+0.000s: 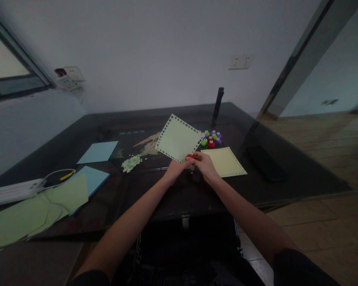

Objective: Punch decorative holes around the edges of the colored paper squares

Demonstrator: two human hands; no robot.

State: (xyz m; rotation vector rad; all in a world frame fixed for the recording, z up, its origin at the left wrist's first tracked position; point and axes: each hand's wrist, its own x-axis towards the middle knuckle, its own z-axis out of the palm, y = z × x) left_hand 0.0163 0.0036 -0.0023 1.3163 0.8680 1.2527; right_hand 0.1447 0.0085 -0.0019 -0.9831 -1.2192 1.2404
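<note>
A pale green sheet of paper (179, 137), with small shapes punched along its edges, is tilted up above the table. My left hand (176, 167) is closed on its lower edge. My right hand (208, 166) is closed around a small red craft punch (191, 156) at the sheet's bottom corner; the fingers hide most of the punch. Below the hands lie some tiny paper cutouts (191, 168). Several green, purple and red craft punches (211, 140) stand behind my right hand. Partly under that hand is a yellowish sheet (226, 162) with a punched border.
Left of my hands sits a pile of paper cutouts (131, 163). Farther left are blue sheets (98, 152), green sheets (20, 210) and a white power strip (14, 192) with cables. A black upright object (217, 107) stands at the back; a dark flat object (265, 163) lies right.
</note>
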